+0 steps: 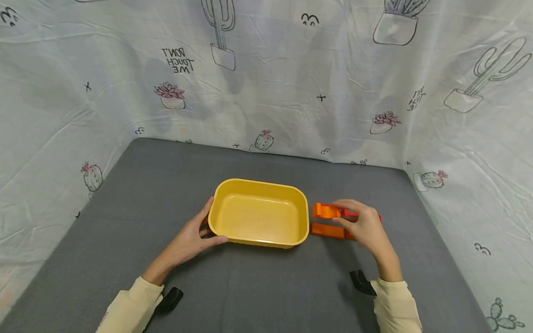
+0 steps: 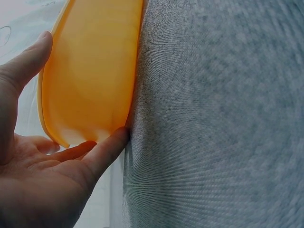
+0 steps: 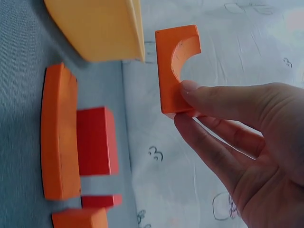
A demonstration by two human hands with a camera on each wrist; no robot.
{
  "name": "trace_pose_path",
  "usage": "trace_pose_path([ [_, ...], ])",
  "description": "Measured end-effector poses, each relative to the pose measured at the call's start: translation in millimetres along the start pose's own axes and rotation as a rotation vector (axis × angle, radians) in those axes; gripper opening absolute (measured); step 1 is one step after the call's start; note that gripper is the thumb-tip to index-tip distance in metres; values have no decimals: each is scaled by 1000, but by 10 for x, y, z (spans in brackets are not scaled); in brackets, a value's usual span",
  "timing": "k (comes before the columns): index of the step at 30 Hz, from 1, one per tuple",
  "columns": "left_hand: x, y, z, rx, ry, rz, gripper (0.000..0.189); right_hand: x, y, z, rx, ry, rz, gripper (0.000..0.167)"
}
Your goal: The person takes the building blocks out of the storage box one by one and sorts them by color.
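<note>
A yellow plastic bin (image 1: 258, 243) stands on the grey table. My left hand (image 1: 187, 243) holds its left end, the thumb along the near side and the fingers against the end wall, as the left wrist view also shows (image 2: 52, 180). To the right of the bin, my right hand (image 1: 366, 229) pinches an orange arch block (image 3: 168, 71) between thumb and fingers, above the table. Beneath it lie a long orange block (image 3: 61, 133), a red block (image 3: 97, 140), a smaller red piece (image 3: 102, 201) and another orange block (image 3: 80, 218), partly cut off in the right wrist view.
A grey cloth covers the table (image 1: 258, 291). Light curtains (image 1: 283, 92) printed with cacti hang behind it and along both sides. The bin's inside floor (image 1: 258, 212) shows bare yellow.
</note>
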State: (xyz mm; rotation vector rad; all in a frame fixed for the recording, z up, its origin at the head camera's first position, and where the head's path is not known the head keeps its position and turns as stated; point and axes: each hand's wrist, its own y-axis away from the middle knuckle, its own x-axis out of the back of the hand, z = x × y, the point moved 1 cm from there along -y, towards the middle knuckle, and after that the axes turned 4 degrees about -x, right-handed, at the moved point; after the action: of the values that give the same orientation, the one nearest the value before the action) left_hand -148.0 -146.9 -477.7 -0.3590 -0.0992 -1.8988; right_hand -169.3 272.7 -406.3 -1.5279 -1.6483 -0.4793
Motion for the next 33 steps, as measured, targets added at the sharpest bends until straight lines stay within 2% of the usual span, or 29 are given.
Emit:
trace_pose_path([
  [5, -2, 1, -1, 5, -1, -9, 112, 79, 85, 108, -16, 67, 21, 37],
  [13, 0, -6, -7, -22, 5, -16, 111, 202, 272, 300, -59, 78, 51, 38],
  [20, 10, 5, -10, -28, 21, -14, 111, 222, 337, 392, -73, 81, 43, 39],
  [33, 19, 0, -21, -18, 11, -15, 111, 450, 501, 693, -137, 93, 125, 39],
])
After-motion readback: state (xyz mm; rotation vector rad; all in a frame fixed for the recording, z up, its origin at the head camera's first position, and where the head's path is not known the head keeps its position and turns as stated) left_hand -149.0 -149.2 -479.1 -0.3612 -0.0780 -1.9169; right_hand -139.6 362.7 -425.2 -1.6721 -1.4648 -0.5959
